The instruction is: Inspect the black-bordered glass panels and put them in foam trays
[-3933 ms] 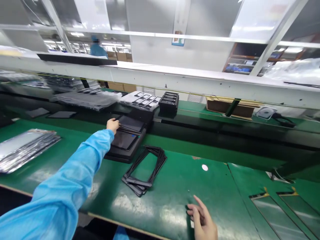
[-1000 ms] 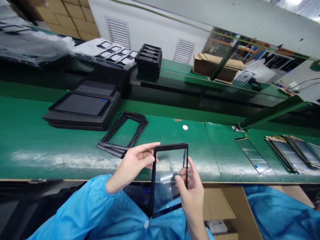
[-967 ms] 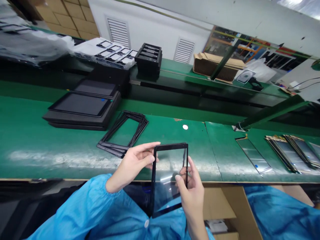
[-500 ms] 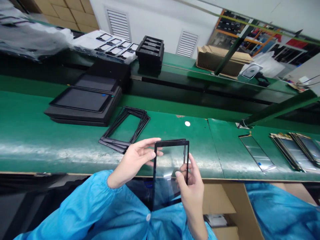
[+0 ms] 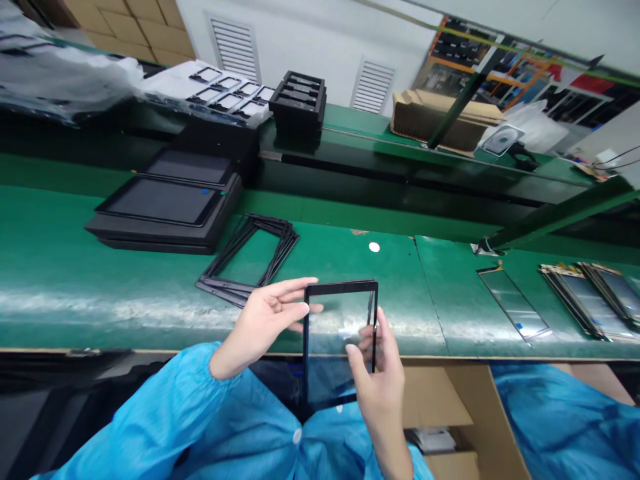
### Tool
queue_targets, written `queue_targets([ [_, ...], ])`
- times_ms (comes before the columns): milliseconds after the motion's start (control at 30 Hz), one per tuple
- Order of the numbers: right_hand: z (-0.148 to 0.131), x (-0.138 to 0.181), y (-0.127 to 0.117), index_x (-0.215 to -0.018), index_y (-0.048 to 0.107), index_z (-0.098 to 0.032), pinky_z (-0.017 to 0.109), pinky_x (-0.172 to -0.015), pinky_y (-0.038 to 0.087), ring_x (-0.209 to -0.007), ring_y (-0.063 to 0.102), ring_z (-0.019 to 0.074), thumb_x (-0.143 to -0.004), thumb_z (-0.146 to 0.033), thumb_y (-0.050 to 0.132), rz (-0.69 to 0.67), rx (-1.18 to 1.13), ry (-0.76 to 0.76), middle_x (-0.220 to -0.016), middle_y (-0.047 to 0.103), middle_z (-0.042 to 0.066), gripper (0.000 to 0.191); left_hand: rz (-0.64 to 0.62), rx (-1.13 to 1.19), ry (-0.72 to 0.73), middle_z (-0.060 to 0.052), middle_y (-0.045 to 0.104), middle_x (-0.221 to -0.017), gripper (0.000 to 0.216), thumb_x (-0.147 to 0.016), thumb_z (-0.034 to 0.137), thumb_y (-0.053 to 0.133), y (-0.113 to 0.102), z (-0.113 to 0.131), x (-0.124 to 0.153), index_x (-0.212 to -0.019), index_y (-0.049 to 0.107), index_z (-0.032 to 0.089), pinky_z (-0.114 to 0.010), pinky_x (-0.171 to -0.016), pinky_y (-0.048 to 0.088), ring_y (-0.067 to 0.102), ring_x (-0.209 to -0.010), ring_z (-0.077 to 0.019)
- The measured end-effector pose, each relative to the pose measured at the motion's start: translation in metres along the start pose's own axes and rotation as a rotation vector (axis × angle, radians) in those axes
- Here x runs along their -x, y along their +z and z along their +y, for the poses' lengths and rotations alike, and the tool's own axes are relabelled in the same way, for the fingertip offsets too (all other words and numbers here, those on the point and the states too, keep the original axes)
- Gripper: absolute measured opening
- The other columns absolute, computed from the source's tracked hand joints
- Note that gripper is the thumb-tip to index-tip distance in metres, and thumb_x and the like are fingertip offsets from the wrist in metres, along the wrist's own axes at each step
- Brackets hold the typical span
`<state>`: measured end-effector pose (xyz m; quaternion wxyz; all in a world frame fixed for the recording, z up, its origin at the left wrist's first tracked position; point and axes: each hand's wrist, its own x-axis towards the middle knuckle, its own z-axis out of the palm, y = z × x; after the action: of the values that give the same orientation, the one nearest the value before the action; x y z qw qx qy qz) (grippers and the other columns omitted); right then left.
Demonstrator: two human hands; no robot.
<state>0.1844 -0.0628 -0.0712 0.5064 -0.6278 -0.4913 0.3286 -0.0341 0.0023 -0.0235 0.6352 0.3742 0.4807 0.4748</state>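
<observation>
Between my hands, in front of the bench edge, is a clear glass touch panel (image 5: 333, 347) with a black border, tilted up towards me. A thin black frame lines up behind it; its right side shows through the glass. My left hand (image 5: 265, 320) pinches the upper left edge, thumb in front and fingers behind. Gripping the right edge is my right hand (image 5: 380, 373), its thumb on the glass face and its fingers visible through the pane. A stack of black frames (image 5: 220, 285) lies on the bench just beyond my left hand.
On the green bench (image 5: 340, 260), dark screens (image 5: 155, 200) rest on black foam trays at left. One glass panel (image 5: 515, 303) and several stacked panels (image 5: 575, 300) lie at right. A cardboard box (image 5: 480, 413) stands below; a green post (image 5: 560, 217) rises beside a blue-sleeved person (image 5: 565, 420).
The glass panel and black frame have come closer together, with less offset along the top and right edges. My left hand has shifted slightly left; both hands keep their grip.
</observation>
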Motion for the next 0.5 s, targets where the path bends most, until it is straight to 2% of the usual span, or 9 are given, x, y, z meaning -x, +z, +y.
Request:
queue_targets([
  [67, -0.004, -0.008, -0.005, -0.153, 0.061, -0.030, 0.048, -0.104, 0.056, -0.128, 0.064, 0.0317, -0.091, -0.035, 0.077, 0.063, 0.094, -0.112, -0.147, 0.059, 0.014, 0.064, 0.008, -0.053, -0.004, -0.010, 0.086, -0.104, 0.045, -0.082, 0.037, 0.092, -0.002, 0.002, 0.003, -0.124, 0.083, 0.023, -0.020, -0.062, 0.066, 0.085, -0.097, -0.0302],
  [100, -0.007, -0.014, -0.008, -0.153, 0.061, -0.031, 0.052, -0.112, 0.051, -0.138, 0.059, 0.0340, -0.093, -0.035, 0.075, 0.074, 0.080, -0.124, -0.156, 0.055, 0.014, 0.062, 0.001, -0.081, -0.006, -0.010, 0.086, -0.098, 0.044, -0.082, 0.037, 0.092, -0.004, 0.003, 0.005, -0.123, 0.084, 0.022, -0.020, -0.063, 0.066, 0.085, -0.095, -0.0301],
  [133, -0.011, -0.020, -0.012, -0.153, 0.060, -0.031, 0.054, -0.115, 0.049, -0.141, 0.058, 0.0341, -0.096, -0.036, 0.072, 0.053, 0.023, -0.101, -0.157, 0.057, 0.014, 0.059, -0.012, -0.106, -0.006, -0.010, 0.087, -0.095, 0.044, -0.082, 0.037, 0.091, -0.005, 0.003, 0.007, -0.122, 0.084, 0.021, -0.021, -0.064, 0.067, 0.085, -0.094, -0.0300],
  [167, -0.015, -0.027, -0.015, -0.153, 0.060, -0.030, 0.054, -0.113, 0.052, -0.135, 0.065, 0.0328, -0.100, -0.037, 0.068, 0.006, -0.060, -0.051, -0.149, 0.066, 0.014, 0.055, -0.029, -0.127, -0.006, -0.010, 0.087, -0.093, 0.044, -0.083, 0.038, 0.090, -0.006, 0.004, 0.009, -0.122, 0.084, 0.021, -0.022, -0.064, 0.067, 0.085, -0.093, -0.0299],
  [233, -0.023, -0.038, -0.020, -0.145, 0.068, -0.026, 0.049, -0.101, 0.060, -0.106, 0.080, 0.0292, -0.102, -0.039, 0.064, -0.095, -0.220, 0.070, -0.113, 0.084, 0.011, 0.045, -0.052, -0.164, 0.002, -0.010, 0.087, -0.091, 0.043, -0.084, 0.038, 0.089, -0.008, 0.005, 0.014, -0.123, 0.084, 0.020, -0.022, -0.064, 0.067, 0.086, -0.090, -0.0292],
  [300, -0.029, -0.044, -0.021, -0.127, 0.078, -0.022, 0.045, -0.090, 0.064, -0.084, 0.083, 0.0276, -0.099, -0.041, 0.070, -0.125, -0.292, 0.142, -0.081, 0.085, 0.007, 0.034, -0.071, -0.196, 0.009, -0.010, 0.087, -0.089, 0.042, -0.084, 0.037, 0.088, -0.010, 0.007, 0.018, -0.123, 0.084, 0.020, -0.022, -0.065, 0.067, 0.086, -0.088, -0.0284],
  [400, -0.034, -0.046, -0.019, -0.108, 0.082, -0.021, 0.041, -0.082, 0.066, -0.076, 0.083, 0.0269, -0.094, -0.039, 0.076, -0.094, -0.323, 0.155, -0.068, 0.082, 0.004, 0.023, -0.069, -0.220, 0.012, -0.009, 0.087, -0.093, 0.044, -0.084, 0.036, 0.089, -0.012, 0.009, 0.021, -0.125, 0.083, 0.023, -0.021, -0.064, 0.066, 0.086, -0.088, -0.0279],
  [500, -0.039, -0.042, -0.015, -0.101, 0.083, -0.021, 0.040, -0.076, 0.068, -0.071, 0.084, 0.0267, -0.091, -0.040, 0.078, -0.076, -0.346, 0.153, -0.066, 0.082, 0.004, 0.022, -0.031, -0.225, 0.019, -0.009, 0.087, -0.093, 0.043, -0.082, 0.039, 0.090, -0.013, 0.009, 0.021, -0.122, 0.084, 0.024, -0.023, -0.062, 0.066, 0.086, -0.085, -0.0289],
])
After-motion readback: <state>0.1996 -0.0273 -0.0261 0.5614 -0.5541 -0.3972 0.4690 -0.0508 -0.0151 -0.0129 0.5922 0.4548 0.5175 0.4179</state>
